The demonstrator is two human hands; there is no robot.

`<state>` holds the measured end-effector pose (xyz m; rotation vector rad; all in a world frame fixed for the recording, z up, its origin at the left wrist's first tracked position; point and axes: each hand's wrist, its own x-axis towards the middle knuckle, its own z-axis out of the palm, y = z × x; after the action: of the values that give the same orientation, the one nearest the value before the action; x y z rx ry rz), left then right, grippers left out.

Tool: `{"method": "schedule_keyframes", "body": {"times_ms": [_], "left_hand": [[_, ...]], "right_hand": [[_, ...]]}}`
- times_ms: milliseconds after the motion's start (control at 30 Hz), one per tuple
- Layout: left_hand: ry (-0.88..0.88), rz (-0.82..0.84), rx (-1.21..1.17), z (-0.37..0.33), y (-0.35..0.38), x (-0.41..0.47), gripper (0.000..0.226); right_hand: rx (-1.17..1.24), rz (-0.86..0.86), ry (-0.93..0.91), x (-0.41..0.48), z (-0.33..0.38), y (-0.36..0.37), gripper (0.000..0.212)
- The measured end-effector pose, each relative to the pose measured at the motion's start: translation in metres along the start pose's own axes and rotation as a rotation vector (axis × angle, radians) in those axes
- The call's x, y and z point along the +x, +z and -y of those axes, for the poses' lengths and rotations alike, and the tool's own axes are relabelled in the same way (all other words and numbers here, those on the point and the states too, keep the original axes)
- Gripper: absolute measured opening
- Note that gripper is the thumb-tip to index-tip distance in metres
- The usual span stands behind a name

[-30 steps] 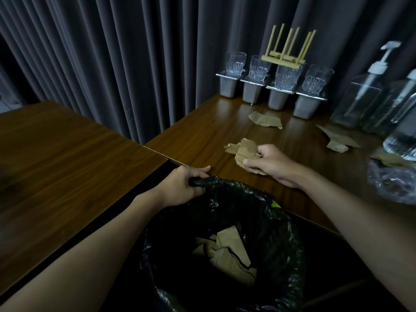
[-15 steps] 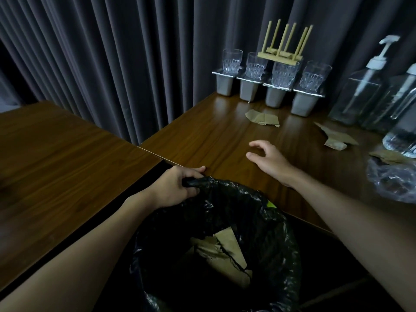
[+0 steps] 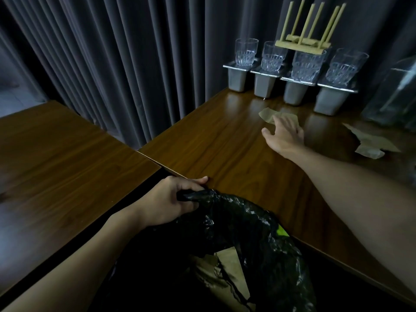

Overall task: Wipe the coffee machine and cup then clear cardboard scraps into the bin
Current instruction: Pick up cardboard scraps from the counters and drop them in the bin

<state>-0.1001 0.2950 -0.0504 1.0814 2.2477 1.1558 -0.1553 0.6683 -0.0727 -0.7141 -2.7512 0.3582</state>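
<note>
My left hand (image 3: pixel 171 199) grips the rim of the black bin bag (image 3: pixel 243 224) at the table's near edge. Cardboard scraps (image 3: pixel 227 271) lie inside the bin. My right hand (image 3: pixel 284 135) is stretched out over the wooden table (image 3: pixel 225 140), fingers spread, its fingertips at a flat cardboard scrap (image 3: pixel 266 114) that it partly hides. Another group of cardboard scraps (image 3: pixel 371 143) lies further right on the table. No coffee machine or cup shows.
Several drinking glasses (image 3: pixel 246 52) stand on metal containers (image 3: pixel 237 78) at the back, with a wooden rack (image 3: pixel 304 43) on top of them. Clear bottles (image 3: pixel 396 93) stand at the far right. A second wooden table (image 3: pixel 56 158) sits left, across a gap. Grey curtains hang behind.
My right hand dropped the scrap it held into the bin, then reached forward across the table to the scrap near the metal containers. My left hand kept hold of the bag.
</note>
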Motion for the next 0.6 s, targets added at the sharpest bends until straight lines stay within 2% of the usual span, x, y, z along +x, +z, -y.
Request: {"method": "schedule_keyframes", "body": {"times_ms": [133, 367, 600], "left_hand": [[-0.009, 0.005, -0.007, -0.001, -0.002, 0.001, 0.036], [-0.017, 0.018, 0.007, -0.004, -0.003, 0.002, 0.036], [-0.002, 0.018, 0.018, -0.007, -0.002, -0.001, 0.036]], "right_hand": [[-0.053, 0.036, -0.022, 0.000, 0.004, -0.002, 0.061], [-0.031, -0.056, -0.249, -0.036, 0.008, -0.010, 0.040], [0.086, 0.028, -0.185, -0.077, 0.010, -0.019, 0.016]]}}
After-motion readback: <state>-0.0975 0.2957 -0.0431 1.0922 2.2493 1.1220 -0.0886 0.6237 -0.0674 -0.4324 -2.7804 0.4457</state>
